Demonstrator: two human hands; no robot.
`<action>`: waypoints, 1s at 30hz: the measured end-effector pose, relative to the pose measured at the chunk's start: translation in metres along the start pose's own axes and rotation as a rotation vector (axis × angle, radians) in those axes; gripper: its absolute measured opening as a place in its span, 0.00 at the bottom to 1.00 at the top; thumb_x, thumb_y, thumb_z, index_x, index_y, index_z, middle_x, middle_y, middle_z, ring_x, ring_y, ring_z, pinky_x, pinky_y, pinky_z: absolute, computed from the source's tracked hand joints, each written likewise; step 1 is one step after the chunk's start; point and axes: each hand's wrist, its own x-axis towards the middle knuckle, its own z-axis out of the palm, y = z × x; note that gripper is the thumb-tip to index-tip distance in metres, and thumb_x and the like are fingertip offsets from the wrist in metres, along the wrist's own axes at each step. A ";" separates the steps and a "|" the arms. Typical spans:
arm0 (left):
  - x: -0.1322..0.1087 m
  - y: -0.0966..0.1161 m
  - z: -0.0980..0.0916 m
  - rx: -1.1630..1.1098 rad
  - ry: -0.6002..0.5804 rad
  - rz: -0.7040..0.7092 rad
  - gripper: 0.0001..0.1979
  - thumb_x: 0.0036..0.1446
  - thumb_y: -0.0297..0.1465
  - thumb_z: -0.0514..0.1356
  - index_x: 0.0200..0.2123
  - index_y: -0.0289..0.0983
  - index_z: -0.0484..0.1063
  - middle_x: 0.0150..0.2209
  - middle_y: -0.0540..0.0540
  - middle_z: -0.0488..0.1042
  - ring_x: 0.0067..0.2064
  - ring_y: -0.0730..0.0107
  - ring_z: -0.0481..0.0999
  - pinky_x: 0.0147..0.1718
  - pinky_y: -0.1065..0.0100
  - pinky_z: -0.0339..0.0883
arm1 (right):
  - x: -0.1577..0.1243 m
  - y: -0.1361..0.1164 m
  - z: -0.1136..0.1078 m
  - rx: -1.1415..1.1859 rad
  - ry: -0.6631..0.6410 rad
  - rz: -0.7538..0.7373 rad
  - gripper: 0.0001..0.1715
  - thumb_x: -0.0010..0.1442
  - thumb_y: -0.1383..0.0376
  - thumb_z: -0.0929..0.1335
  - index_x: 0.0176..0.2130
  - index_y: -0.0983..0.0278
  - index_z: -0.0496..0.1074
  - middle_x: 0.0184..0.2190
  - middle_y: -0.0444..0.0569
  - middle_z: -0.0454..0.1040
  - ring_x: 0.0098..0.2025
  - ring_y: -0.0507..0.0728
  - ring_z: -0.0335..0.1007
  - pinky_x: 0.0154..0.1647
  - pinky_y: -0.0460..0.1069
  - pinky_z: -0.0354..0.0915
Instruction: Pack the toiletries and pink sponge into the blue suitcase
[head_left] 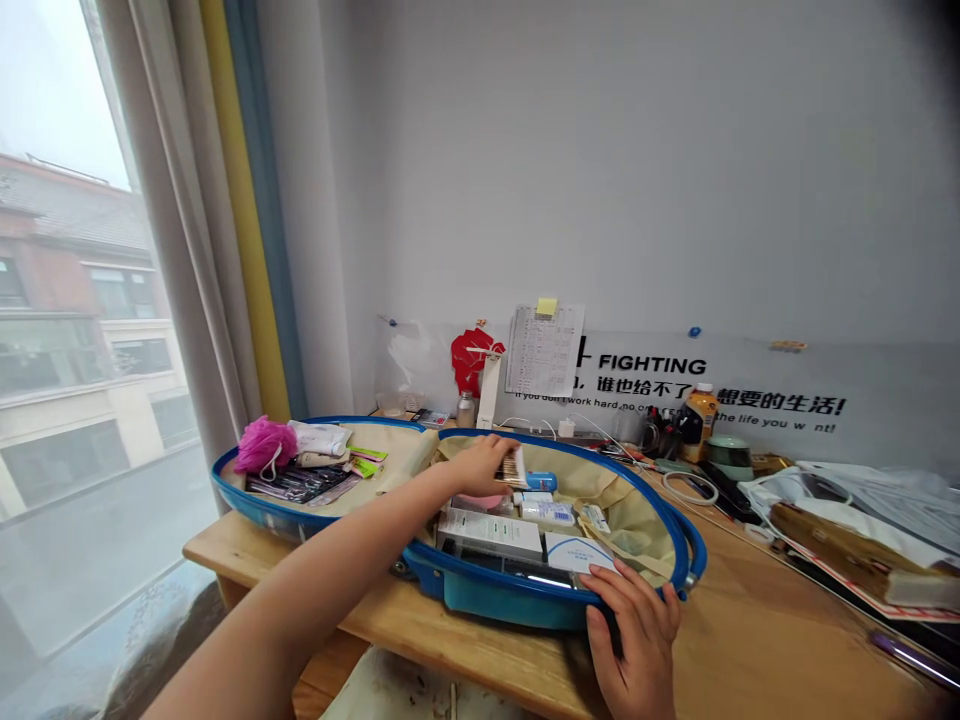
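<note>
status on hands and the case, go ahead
left hand holding small brush over open blue suitcase; right hand gripping its front rim; white boxes lying inside below

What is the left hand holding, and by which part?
The left hand holds what looks like a small flat brush, its fingers pinching one end, bristles sticking out.

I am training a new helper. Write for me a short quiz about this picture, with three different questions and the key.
1. What does the left hand hold?
2. True or false: the right hand is on the front rim of the blue suitcase.
3. Is the pink bath puff in the half near the window, or in the half with the white box?

Key:
1. A small brush.
2. True.
3. The half near the window.
</note>
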 end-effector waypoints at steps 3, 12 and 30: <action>0.026 0.020 0.020 -0.035 -0.079 0.039 0.37 0.46 0.40 0.68 0.57 0.39 0.58 0.56 0.40 0.66 0.59 0.56 0.65 0.55 0.61 0.62 | -0.001 -0.001 0.000 -0.002 0.002 0.002 0.12 0.64 0.63 0.60 0.43 0.60 0.70 0.38 0.47 0.76 0.49 0.58 0.68 0.64 0.59 0.44; 0.040 0.010 0.053 -0.066 -0.212 0.096 0.32 0.43 0.38 0.69 0.51 0.40 0.62 0.54 0.41 0.66 0.58 0.56 0.65 0.55 0.60 0.62 | 0.000 0.001 -0.002 0.008 -0.024 0.011 0.12 0.63 0.63 0.60 0.43 0.59 0.71 0.38 0.46 0.76 0.49 0.58 0.69 0.63 0.58 0.44; 0.032 0.017 0.046 -0.095 -0.065 0.049 0.13 0.59 0.37 0.60 0.44 0.37 0.73 0.52 0.42 0.70 0.53 0.62 0.69 0.54 0.57 0.63 | -0.004 0.003 0.000 -0.017 -0.042 0.019 0.13 0.64 0.61 0.59 0.42 0.58 0.71 0.38 0.47 0.77 0.48 0.59 0.70 0.63 0.59 0.44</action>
